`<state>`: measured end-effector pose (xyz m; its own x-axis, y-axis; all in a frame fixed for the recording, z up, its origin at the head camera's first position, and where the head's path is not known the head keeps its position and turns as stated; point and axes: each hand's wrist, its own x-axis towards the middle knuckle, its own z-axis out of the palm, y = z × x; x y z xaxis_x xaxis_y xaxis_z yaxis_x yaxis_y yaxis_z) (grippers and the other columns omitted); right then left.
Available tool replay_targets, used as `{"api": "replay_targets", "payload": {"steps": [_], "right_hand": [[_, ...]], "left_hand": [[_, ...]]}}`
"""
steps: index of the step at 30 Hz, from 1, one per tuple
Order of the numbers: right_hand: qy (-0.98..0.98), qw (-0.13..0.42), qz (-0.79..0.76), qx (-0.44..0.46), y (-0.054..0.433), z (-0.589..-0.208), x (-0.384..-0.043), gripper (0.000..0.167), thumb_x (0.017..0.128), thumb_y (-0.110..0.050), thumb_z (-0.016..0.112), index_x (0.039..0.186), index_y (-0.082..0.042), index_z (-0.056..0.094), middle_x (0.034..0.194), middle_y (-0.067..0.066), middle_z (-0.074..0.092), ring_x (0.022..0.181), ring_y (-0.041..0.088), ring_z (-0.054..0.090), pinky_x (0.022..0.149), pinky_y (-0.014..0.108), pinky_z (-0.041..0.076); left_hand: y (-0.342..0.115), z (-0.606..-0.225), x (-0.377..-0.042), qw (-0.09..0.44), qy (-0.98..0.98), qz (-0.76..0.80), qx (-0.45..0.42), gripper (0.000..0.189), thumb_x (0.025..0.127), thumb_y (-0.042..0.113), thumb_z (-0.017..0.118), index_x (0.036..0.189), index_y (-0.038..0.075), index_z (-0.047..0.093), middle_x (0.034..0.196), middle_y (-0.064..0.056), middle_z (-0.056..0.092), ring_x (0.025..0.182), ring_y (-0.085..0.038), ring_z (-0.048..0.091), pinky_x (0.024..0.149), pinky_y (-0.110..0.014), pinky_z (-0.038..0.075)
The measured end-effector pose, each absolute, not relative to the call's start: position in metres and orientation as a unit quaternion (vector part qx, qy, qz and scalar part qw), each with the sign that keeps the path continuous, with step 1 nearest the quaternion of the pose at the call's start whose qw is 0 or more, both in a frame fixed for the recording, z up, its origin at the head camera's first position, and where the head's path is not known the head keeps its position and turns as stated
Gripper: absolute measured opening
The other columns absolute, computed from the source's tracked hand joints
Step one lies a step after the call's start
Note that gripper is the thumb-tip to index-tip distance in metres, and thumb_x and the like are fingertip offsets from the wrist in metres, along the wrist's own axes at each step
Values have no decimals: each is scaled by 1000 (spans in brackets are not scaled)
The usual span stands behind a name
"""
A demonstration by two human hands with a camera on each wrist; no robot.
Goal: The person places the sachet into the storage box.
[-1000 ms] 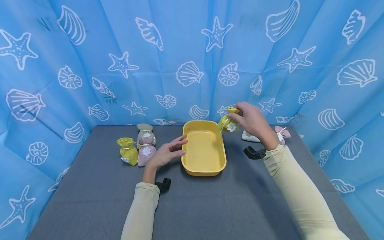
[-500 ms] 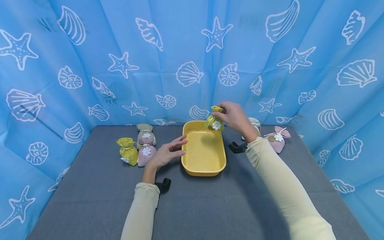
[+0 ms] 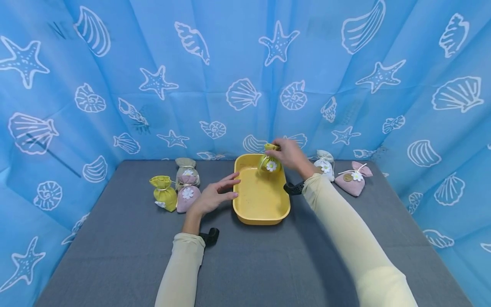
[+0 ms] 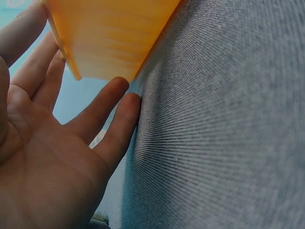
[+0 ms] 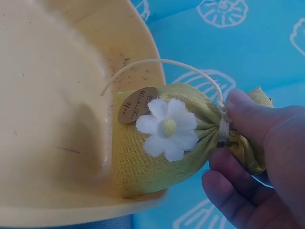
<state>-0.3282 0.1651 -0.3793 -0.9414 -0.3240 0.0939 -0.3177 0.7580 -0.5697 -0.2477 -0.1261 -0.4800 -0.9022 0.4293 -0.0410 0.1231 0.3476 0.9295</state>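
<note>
My right hand (image 3: 288, 154) pinches a yellow-green drawstring sachet bag (image 5: 152, 162) by its gathered neck. The bag carries a white flower (image 5: 167, 129), a brown oval tag and a pale cord, and hangs over the far right corner of a yellow tray (image 3: 261, 200). In the right wrist view the bag's bottom overlaps the tray's inner wall. My left hand (image 3: 212, 197) rests at the tray's left side, its fingers extended and fingertips right at the rim. From the left wrist view, these fingers (image 4: 112, 95) stand spread beside the tray's outer wall (image 4: 114, 43).
Left on the grey table (image 3: 245, 264) stand another yellow sachet (image 3: 166, 198), a pink one (image 3: 188, 199) and a grey-beige one (image 3: 185, 165) close together. Toward the right lie a white sachet (image 3: 324, 164) and a pink one (image 3: 352, 183). A blue shell-print curtain (image 3: 215, 76) surrounds the table.
My right hand has carried the yellow-green sachet leftward from beyond the tray's right rim, then lowered it into the far right corner area. The left hand has stayed still.
</note>
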Motion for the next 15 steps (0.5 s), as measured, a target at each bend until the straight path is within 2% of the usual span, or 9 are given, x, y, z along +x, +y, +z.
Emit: {"api": "replay_targets", "payload": {"steps": [4, 10, 15], "right_hand": [[940, 23, -293, -172, 163, -384, -333, 25, 101, -30, 65, 109, -7, 69, 100, 12, 70, 84, 23, 60, 70, 33, 50], [948, 56, -261, -171, 162, -395, -339, 24, 102, -29, 63, 110, -8, 68, 98, 12, 69, 79, 22, 56, 68, 33, 47], [949, 65, -260, -166, 161, -398, -341, 26, 103, -28, 62, 117, -7, 68, 104, 13, 70, 84, 22, 59, 72, 34, 49]], "left_hand": [[-126, -479, -248, 137, 811, 543, 170, 51, 98, 33, 69, 147, 25, 57, 159, 33, 34, 159, -14, 20, 128, -58, 19], [-126, -480, -248, 140, 812, 541, 167, 51, 98, 34, 69, 147, 27, 56, 159, 33, 33, 160, -14, 19, 128, -59, 19], [-126, -479, -247, 146, 810, 544, 164, 51, 98, 32, 69, 147, 26, 56, 159, 33, 33, 160, -13, 18, 128, -59, 18]]}}
